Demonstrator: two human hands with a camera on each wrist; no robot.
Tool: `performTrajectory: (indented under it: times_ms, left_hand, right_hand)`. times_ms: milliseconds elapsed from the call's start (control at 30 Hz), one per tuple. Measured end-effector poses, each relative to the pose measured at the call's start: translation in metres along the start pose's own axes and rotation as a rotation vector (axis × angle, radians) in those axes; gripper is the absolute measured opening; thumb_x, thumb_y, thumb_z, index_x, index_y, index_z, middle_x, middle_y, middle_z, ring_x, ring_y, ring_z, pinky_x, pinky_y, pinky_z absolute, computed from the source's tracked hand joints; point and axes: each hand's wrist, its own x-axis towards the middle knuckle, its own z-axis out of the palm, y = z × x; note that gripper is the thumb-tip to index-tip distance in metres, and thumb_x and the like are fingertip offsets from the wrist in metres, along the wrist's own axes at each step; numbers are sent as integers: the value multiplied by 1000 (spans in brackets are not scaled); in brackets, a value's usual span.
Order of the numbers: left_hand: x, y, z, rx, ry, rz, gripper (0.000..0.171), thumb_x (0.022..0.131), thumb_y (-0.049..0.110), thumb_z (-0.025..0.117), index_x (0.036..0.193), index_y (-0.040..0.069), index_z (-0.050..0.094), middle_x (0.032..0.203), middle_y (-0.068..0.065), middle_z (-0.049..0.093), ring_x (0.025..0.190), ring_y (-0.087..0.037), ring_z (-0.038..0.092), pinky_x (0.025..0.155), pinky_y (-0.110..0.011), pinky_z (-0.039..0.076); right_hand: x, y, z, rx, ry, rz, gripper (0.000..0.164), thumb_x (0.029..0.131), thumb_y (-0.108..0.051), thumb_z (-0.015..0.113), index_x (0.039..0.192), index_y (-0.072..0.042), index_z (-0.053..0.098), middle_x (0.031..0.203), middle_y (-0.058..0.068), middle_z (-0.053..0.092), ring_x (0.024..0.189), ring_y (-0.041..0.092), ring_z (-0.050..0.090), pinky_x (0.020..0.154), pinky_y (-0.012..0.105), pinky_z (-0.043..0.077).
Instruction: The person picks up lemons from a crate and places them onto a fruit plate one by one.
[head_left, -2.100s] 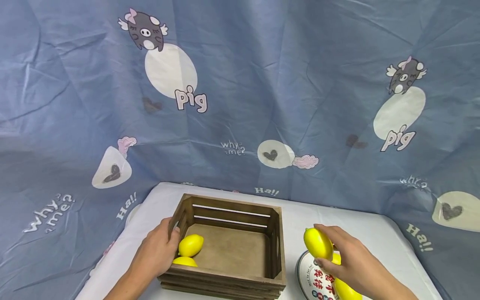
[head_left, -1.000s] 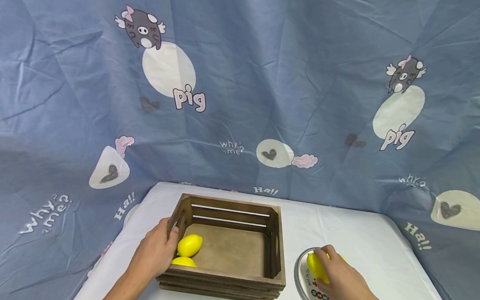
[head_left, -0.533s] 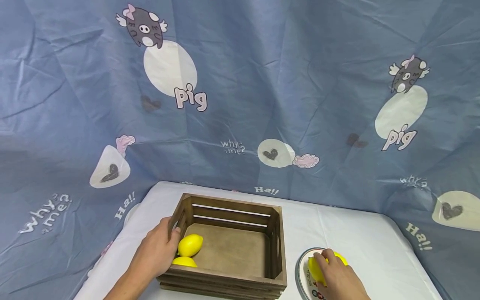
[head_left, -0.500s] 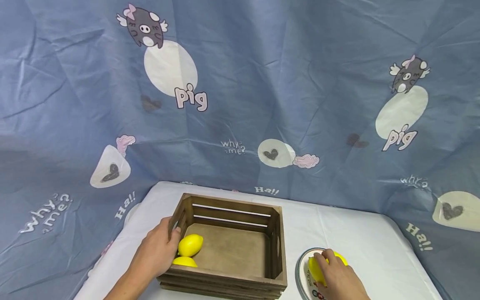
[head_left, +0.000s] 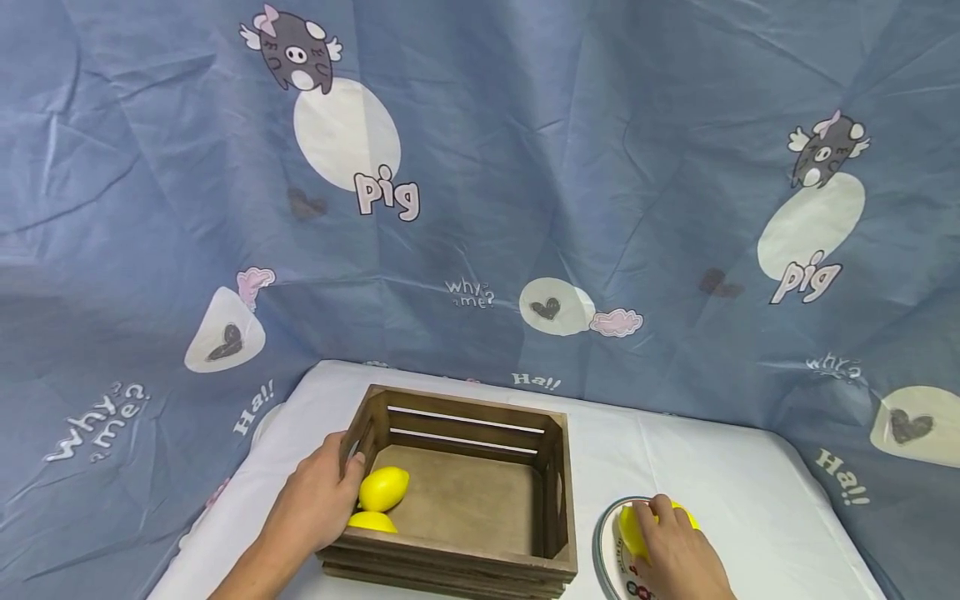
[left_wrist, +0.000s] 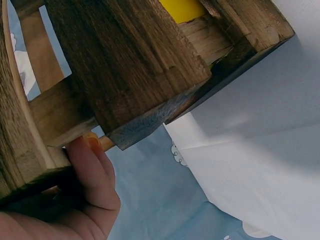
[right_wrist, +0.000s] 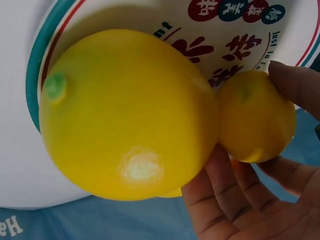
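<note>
Left hand [head_left: 318,496]: grips slatted crate [head_left: 450,564] by its left wall, presumably steadying it.
Right hand [head_left: 681,550]: pinches lemon [right_wrist: 257,120] over printed plate [head_left: 609,552].
Crate lemons [head_left: 385,489]: two, left side.

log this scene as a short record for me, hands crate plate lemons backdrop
left hand: grips the left end of the crate
right hand: curled around the held lemon, over the plate
crate: slatted wood, open top
crate lemons: two, near its left end
near lemon: beside the held lemon in the right wrist view
far lemon: partly hidden behind the right hand
backdrop: blue, printed with cartoon pigs
</note>
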Motion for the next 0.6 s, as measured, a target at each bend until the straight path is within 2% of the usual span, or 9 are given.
performTrajectory:
  times_ms: [133, 300, 600]
  left_hand:
    - [0, 0, 0, -2, -1, -1, 52, 110, 27, 47, 146, -11, 45, 134, -33, 61, 119, -52, 62, 94, -66, 50]
    - [0, 0, 1, -9, 1, 7, 51, 109, 27, 49, 145, -9, 47, 131, -29, 64, 116, -49, 65, 91, -65, 52]
    - [1, -2, 2, -5, 17, 14, 50, 108, 26, 51, 143, -10, 48, 128, -29, 66, 112, -49, 66, 89, -64, 53]
  right_hand:
    - [0, -1, 2, -18, 9, 12, 66, 65, -20, 99, 116, -5, 60, 102, 9, 52, 80, 27, 53, 57, 41, 50]
    - [3, -3, 2, -56, -35, 39, 69, 67, -24, 99, 120, -4, 60, 103, 11, 53, 82, 28, 55, 59, 45, 51]
    - [5, -6, 2, -104, -51, 62, 73, 66, -25, 100, 123, 0, 60, 105, 14, 54, 83, 30, 57, 59, 45, 53]
